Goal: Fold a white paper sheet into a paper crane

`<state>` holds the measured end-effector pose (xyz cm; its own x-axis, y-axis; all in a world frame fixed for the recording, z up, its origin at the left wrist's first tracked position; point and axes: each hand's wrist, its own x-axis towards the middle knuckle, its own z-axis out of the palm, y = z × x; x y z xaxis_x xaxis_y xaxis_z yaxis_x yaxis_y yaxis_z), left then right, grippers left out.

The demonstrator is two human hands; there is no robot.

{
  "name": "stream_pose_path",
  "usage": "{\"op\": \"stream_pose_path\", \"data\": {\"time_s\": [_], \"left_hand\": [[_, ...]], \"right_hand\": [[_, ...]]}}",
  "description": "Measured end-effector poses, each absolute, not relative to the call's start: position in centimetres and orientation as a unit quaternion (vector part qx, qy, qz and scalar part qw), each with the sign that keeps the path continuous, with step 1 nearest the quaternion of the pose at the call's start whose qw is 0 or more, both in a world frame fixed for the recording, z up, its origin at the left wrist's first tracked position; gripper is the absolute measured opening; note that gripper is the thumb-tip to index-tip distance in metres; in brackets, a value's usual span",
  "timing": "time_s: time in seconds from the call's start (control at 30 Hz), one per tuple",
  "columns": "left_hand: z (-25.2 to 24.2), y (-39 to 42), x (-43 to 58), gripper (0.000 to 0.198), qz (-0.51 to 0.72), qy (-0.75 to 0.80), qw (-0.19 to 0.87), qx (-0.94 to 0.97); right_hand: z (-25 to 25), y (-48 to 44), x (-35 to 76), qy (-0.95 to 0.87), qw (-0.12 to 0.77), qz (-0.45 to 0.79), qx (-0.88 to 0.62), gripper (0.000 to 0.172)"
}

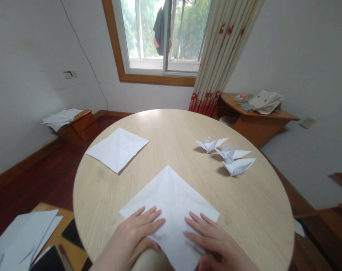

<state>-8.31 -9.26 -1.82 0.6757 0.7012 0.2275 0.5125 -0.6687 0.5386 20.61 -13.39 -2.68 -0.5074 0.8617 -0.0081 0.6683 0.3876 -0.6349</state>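
A square sheet of white paper [172,192] with crease lines lies on the round table near me, one corner pointing away. My left hand [139,229] rests flat on its left part, fingers stretched out, thumb near the lower left edge. On the right part lies my right hand [209,235], palm down with fingers extended and thumb tucked lower. Several fingertips point inward toward the middle crease. The sheet's near corner runs out of the bottom of the view.
A second creased paper sheet [118,148] lies at the table's far left. Three folded paper cranes [235,165] stand at the right on the round wooden table [171,128]. Stacked papers [24,233] sit on a lower surface at left. A corner shelf [261,114] holds a bag.
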Motion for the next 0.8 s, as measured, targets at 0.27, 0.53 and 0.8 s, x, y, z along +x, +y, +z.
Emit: {"op": "stream_pose_path", "data": {"time_s": [0.27,0.53,0.8], "left_hand": [[-1.3,-9.2,-8.0,0.035,0.247,0.334,0.212,0.885],[-0.5,-9.1,-7.8,0.037,0.257,0.348,0.214,0.876],[0.5,-9.8,-7.6,0.031,0.231,0.411,0.297,0.830]], "right_hand": [[-1.7,-14.1,20.8,-0.825,0.218,0.249,-0.458,0.052],[-0.7,-14.2,20.4,-0.820,0.265,0.189,-0.471,0.029],[0.4,-14.6,20.0,-0.800,0.304,0.143,-0.497,0.033]]}}
